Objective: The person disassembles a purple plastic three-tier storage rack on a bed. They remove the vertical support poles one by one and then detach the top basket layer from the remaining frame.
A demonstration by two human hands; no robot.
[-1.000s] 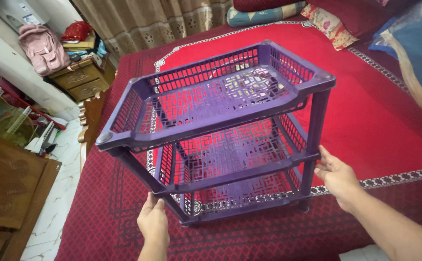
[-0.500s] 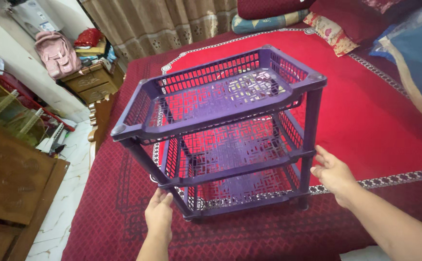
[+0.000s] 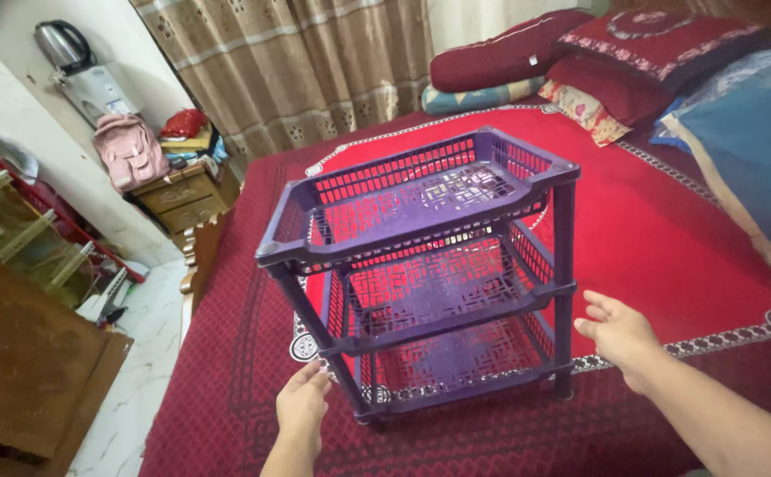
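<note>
Three-tier purple plastic rack (image 3: 430,265) standing upright on the red patterned bedspread (image 3: 668,230), near the foot of the bed, all four posts down. Left hand (image 3: 302,411) open, fingers spread, just beside the lower front-left post, not clamped on it; whether the fingertips touch the post cannot be told. Right hand (image 3: 619,336) open, palm toward the rack, near the front-right post (image 3: 564,283) but apart from it. Both hands empty, set well apart, one on each side of the rack. Likely light for its bulk: thin moulded plastic, lattice trays, open slotted walls. Probably stiff enough to lift as one piece, though push-fit posts may flex or pull loose under twisting. Smooth plastic, probably somewhat slippery; soft bedding beneath gives an unsteady footing. Best hold judged to be the two front posts just beneath a tray rim, or the rim of the top tray (image 3: 421,190) at opposite sides, lifting evenly. No packages, labels or signs on the rack. Elsewhere: pink backpack (image 3: 128,152) leaning at the wall above a wooden bedside cabinet (image 3: 178,196), small stacked items with a red one on the cabinet top, too small to identify; beige patterned curtain (image 3: 297,71) behind; red pillows (image 3: 580,53) at the head of the bed.
</note>
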